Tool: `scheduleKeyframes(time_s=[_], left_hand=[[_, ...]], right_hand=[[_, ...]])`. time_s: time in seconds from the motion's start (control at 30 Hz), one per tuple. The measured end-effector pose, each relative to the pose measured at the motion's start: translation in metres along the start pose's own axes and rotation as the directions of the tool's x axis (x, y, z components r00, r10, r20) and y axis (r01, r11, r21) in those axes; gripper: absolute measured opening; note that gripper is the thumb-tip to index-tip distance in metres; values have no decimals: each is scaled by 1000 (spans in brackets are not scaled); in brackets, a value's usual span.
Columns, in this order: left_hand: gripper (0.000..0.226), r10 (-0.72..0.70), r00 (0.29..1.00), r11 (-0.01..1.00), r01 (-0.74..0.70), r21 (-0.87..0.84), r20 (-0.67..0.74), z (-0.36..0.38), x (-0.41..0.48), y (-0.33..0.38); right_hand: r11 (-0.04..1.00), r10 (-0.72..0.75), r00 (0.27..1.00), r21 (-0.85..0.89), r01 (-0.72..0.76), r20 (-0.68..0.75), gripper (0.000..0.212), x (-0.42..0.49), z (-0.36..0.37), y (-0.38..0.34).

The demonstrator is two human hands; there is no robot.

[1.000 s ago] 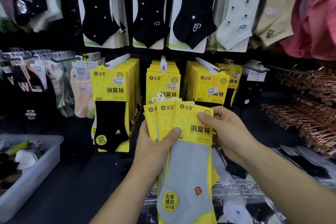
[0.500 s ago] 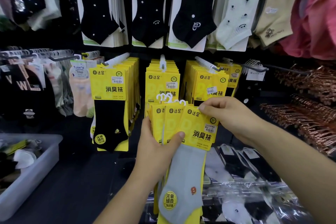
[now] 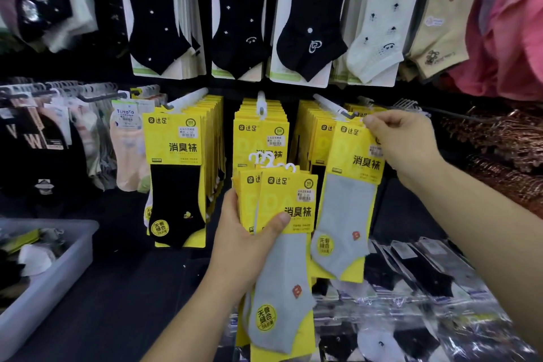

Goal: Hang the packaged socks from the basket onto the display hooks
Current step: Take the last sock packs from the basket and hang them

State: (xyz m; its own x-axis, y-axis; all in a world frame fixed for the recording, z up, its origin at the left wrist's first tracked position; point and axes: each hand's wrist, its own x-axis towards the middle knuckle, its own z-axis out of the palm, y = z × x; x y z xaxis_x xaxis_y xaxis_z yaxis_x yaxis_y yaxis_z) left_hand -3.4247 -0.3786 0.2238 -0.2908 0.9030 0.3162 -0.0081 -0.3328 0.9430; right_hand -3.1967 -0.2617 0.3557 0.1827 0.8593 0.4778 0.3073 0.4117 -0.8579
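My left hand (image 3: 246, 241) grips a small stack of yellow sock packs (image 3: 282, 214), each with a grey sock and a white hanger loop on top. My right hand (image 3: 402, 144) pinches the top corner of one more grey sock pack (image 3: 349, 200), lifted up to the tip of the right display hook (image 3: 335, 110). That hook carries a row of matching yellow packs. Two more hooks to the left, the middle hook (image 3: 261, 106) and the left hook (image 3: 185, 101), hold full rows of yellow packs. The grey basket (image 3: 50, 282) stands at the lower left with loose socks inside.
Black, white and beige socks on cards (image 3: 235, 15) hang in the row above. Copper-coloured hangers (image 3: 505, 150) are piled at the right. Bagged socks (image 3: 417, 303) lie on the shelf below my hands. More hooked socks (image 3: 58, 126) hang at the left.
My right hand has pulled the front pack off the stack and raised it up and right to the right hook's tip. My left hand keeps the remaining packs.
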Motion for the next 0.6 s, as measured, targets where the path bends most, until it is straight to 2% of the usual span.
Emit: scheduleKeyframes(time_s=[0.2, 0.33, 0.5, 0.6], left_hand=[[53, -8, 1000, 1000, 8, 22, -5, -3, 2, -3], [53, -15, 1000, 999, 15, 31, 4, -2, 1, -3], [59, -12, 1000, 1000, 12, 12, 12, 0, 0, 0], [59, -6, 1000, 1000, 6, 7, 12, 0, 0, 2]], right_hand=[[993, -113, 993, -50, 111, -37, 16, 16, 17, 0], [975, -176, 984, -146, 170, -29, 25, 16, 27, 1], [959, -175, 984, -232, 166, -19, 16, 12, 28, 5], [885, -262, 965, -396, 243, 7, 19, 7, 27, 9]])
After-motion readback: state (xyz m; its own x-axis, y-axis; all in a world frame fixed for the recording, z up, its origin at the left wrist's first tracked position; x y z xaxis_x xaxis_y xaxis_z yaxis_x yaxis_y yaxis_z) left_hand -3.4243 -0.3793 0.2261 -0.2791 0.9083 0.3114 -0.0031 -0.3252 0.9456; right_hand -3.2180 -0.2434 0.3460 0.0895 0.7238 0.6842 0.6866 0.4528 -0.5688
